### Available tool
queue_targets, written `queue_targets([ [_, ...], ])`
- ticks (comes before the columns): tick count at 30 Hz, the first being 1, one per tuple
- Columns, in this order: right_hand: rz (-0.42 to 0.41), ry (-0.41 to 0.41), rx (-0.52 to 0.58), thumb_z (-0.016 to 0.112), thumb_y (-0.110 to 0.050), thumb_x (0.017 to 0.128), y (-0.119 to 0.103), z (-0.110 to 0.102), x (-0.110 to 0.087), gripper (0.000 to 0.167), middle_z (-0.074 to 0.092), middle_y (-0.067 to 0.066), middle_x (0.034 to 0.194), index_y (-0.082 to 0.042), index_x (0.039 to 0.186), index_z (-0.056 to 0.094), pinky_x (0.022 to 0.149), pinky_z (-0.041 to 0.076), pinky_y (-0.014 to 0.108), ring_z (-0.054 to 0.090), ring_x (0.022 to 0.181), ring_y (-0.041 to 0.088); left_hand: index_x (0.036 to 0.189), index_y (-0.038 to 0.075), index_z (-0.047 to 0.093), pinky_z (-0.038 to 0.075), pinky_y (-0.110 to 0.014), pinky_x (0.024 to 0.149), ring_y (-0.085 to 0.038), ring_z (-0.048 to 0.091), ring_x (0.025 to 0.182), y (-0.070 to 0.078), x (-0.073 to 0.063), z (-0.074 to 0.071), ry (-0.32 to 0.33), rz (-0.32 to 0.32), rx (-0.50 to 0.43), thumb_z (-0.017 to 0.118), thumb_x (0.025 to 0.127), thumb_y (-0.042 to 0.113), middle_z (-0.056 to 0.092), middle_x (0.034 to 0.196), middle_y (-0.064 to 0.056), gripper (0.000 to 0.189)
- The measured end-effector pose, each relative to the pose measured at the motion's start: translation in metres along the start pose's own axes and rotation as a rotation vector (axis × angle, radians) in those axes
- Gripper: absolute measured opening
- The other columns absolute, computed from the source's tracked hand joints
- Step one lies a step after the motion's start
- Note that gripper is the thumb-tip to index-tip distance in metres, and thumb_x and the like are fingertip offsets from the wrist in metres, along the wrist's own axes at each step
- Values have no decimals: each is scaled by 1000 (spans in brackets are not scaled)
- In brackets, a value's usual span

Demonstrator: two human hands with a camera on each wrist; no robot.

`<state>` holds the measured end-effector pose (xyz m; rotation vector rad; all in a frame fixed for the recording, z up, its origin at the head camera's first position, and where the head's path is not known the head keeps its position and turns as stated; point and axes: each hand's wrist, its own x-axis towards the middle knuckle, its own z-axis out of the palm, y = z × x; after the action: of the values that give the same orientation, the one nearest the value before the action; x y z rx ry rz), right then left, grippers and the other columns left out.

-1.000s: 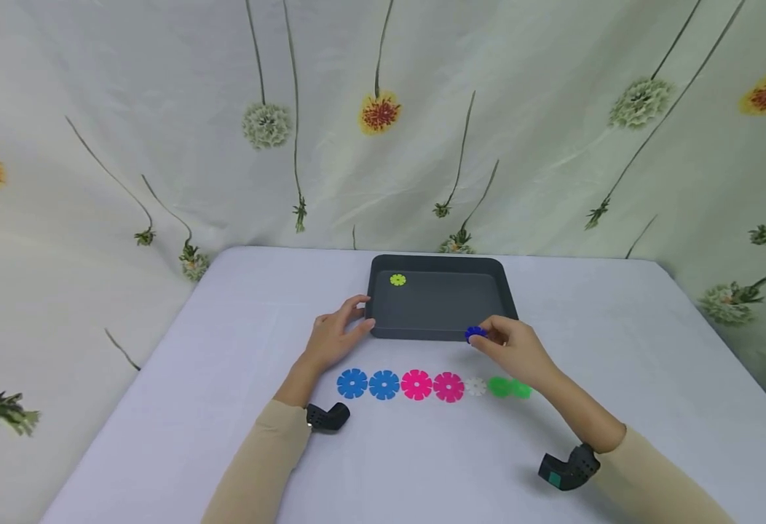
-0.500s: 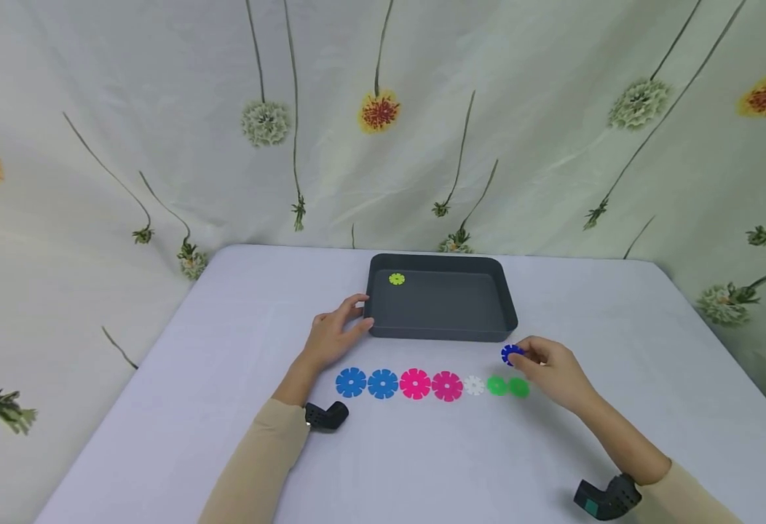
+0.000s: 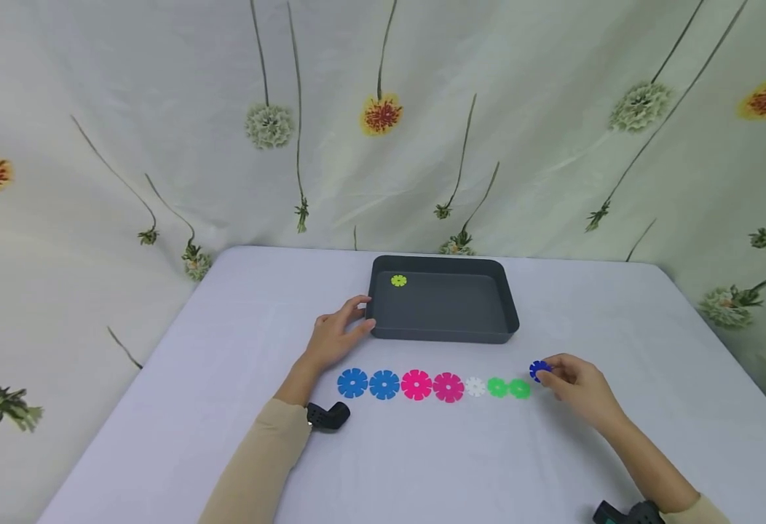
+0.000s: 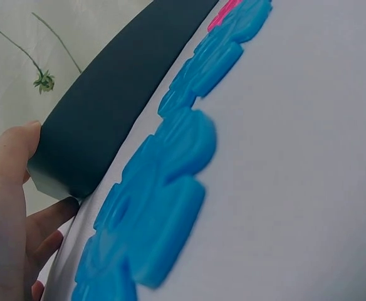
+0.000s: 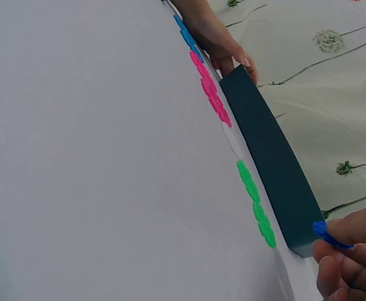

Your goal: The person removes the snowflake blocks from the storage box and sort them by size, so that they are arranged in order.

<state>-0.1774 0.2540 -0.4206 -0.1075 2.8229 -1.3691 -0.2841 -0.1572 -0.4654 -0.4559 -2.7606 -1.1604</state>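
Observation:
My right hand (image 3: 582,389) pinches a small dark blue flower-shaped disc (image 3: 537,370) between thumb and fingers, just off the right end of a row of discs. The right wrist view shows the blue disc (image 5: 326,233) edge-on at the fingertips. My left hand (image 3: 333,338) rests its thumb and fingertips against the near left corner of a dark grey tray (image 3: 442,309). In the row lie two light blue discs (image 3: 384,385), two pink discs (image 3: 448,387), a smaller white disc (image 3: 475,386) and two green discs (image 3: 520,388).
A yellow-green disc (image 3: 399,280) lies inside the tray near its far left corner. White cloth covers the table (image 3: 422,458). Behind it hangs a curtain (image 3: 540,131) with printed flowers.
From the tray's near right edge, my right hand has moved right and toward me with the dark blue disc, past the green discs. My left hand has stayed at the tray.

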Motion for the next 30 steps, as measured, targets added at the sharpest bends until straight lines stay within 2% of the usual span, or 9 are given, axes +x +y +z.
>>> queue_targets([
  [4,33,6,2,66,-12,93,8,1,-3,27,58,5,72,6,113,61,54,43,25,51,60,14,142,24,44,20,-54,105,-34,52,127,0,0,1,7,0,8,55,96,49,61,132,-13,54],
  [11,55,10,-37,67,-15,93,23,4,-8,27,59,1,69,5,111,63,53,41,25,49,58,12,142,24,44,20,-55,104,-34,52,127,0,1,2,2,6,4,55,96,48,61,131,-13,53],
  [17,35,33,-63,66,-16,93,29,6,-10,22,65,-1,70,2,106,66,54,42,25,52,58,9,142,24,43,20,-55,105,-34,51,128,1,2,2,0,8,12,54,96,49,61,132,-13,54],
  [25,12,101,-80,67,-15,93,28,15,-10,20,61,-1,68,1,103,66,52,40,24,47,56,8,143,24,43,19,-56,106,-34,50,128,-1,1,3,4,6,15,53,96,49,61,132,-13,54],
  [30,-31,157,-101,69,-14,91,25,19,-10,16,58,-1,68,0,99,66,50,39,24,46,55,7,143,24,43,19,-56,106,-34,50,129,-2,1,2,3,7,20,53,96,50,61,132,-12,54],
])
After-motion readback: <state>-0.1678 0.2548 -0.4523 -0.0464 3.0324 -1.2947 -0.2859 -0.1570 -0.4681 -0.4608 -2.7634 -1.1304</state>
